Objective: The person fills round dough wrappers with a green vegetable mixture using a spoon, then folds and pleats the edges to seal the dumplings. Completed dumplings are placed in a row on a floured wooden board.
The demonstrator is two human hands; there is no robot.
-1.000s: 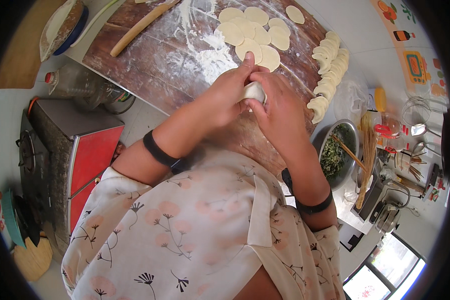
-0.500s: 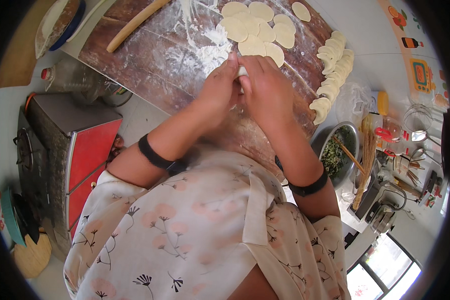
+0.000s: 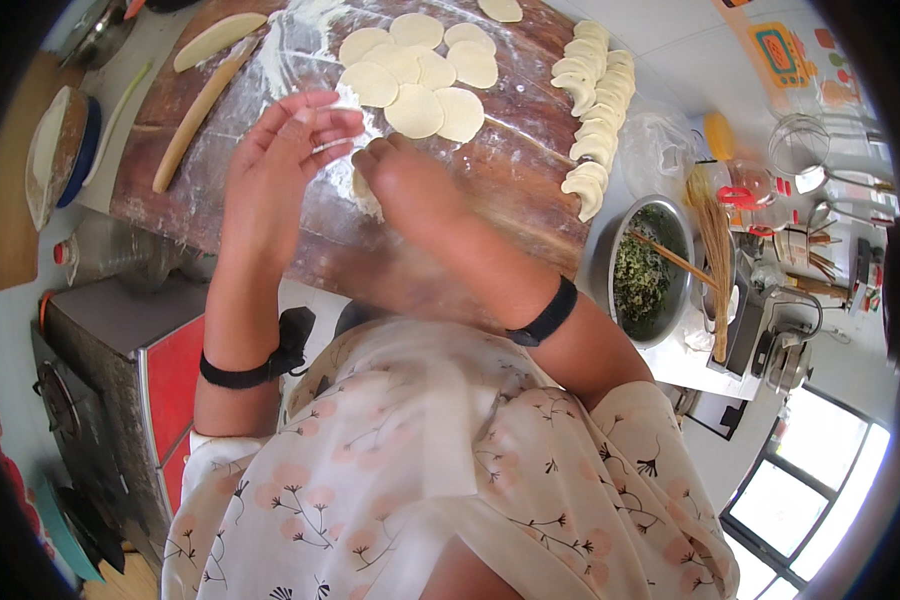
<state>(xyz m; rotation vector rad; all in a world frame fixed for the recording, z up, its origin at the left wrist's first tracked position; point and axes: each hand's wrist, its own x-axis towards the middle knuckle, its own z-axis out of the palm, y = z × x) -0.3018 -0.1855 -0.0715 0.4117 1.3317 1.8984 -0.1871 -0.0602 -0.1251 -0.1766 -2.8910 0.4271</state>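
Observation:
My left hand (image 3: 285, 155) is raised over white flour on the wooden board (image 3: 195, 218), fingers apart and empty. Just to its right, my right hand (image 3: 395, 185) is blurred, fingers curled down over the flour; whatever is inside them is hidden. Several round dough wrappers (image 3: 416, 112) lie overlapping beyond my hands, and rows of folded pale dumplings (image 3: 590, 140) line the board's right edge. A wooden rolling pin (image 3: 190, 125) and a long piece of dough (image 3: 215, 42) lie at the board's left.
A steel bowl of chopped green filling (image 3: 642, 285) with chopsticks sits right of the board, beside straw bristles (image 3: 720, 300), jars and utensils. A plastic bottle (image 3: 100, 258), a black-and-red stove unit (image 3: 170, 390) and a flour-dusted basin (image 3: 45, 165) are at the left.
My hands, earlier joined around a pale dough piece, have separated and moved left. The left fingers have opened; the dough piece is no longer visible between them. The view has shifted too.

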